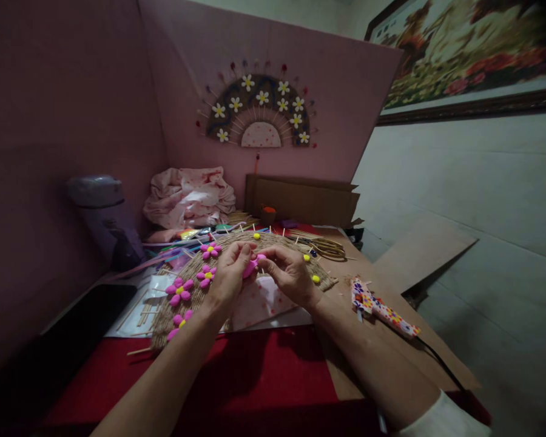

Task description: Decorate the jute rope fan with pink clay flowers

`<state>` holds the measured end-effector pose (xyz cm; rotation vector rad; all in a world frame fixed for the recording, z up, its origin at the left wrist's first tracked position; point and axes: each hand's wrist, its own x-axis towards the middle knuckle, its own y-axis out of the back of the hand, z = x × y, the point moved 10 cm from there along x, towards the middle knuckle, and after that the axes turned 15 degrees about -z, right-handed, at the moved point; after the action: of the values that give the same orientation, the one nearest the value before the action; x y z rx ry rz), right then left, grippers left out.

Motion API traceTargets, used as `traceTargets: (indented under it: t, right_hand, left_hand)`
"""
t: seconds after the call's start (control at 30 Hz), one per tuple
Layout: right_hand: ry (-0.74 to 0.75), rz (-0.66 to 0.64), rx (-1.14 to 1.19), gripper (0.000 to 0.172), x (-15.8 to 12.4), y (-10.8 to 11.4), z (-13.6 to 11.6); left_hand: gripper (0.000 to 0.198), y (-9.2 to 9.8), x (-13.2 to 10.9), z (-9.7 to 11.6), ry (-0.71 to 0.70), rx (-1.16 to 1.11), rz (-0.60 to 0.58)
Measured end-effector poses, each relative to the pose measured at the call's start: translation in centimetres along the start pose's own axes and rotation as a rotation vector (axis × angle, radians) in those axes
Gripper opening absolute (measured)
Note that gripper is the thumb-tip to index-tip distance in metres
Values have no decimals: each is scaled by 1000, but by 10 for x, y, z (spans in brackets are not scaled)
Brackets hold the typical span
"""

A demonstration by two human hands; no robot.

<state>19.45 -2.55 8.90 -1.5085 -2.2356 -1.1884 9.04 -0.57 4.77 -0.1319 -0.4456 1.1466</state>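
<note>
My left hand (231, 270) and my right hand (292, 274) are closed together over a twine-covered fan (192, 325). Between their fingertips they pinch a piece of bright pink modelling clay (251, 266). Several pink flowers with yellow centres (180, 292) sit along the fan's left side. On its top and right side are yellow dots (306, 258) with no petals round them. Stick ends poke out along the curved edge. Below my hands, a pale pink dotted half-round piece (266, 306) forms the fan's base, partly covered by my wrists.
A flower-patterned glue gun (384, 308) with a black cord lies on cardboard at the right. Scissors (326, 247) rest behind the fan. A dark flat object (91, 311) and a purple container (107, 221) are at left. A finished fan (255, 91) hangs on the pink backboard.
</note>
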Motion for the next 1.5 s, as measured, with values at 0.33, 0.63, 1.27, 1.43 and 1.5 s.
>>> traceTargets:
  t: [0.33, 0.63, 1.27, 1.43, 1.5]
  right_hand:
    - [-173, 177, 427, 34, -4, 15, 37]
    - [151, 98, 48, 22, -1, 10, -9]
    - [0, 168, 58, 22, -5, 19, 10]
    - [131, 138, -57, 19, -7, 14, -10]
    - [163, 123, -95, 23, -8, 12, -14]
  left_hand:
    - [36, 4, -4, 1, 69, 65, 58]
    - [36, -14, 1, -9, 129, -48, -181]
    - [25, -3, -1, -3, 86, -31, -35]
    - [38, -11, -2, -5, 127, 0, -122]
    - [37, -18, -2, -11, 170, -88, -193]
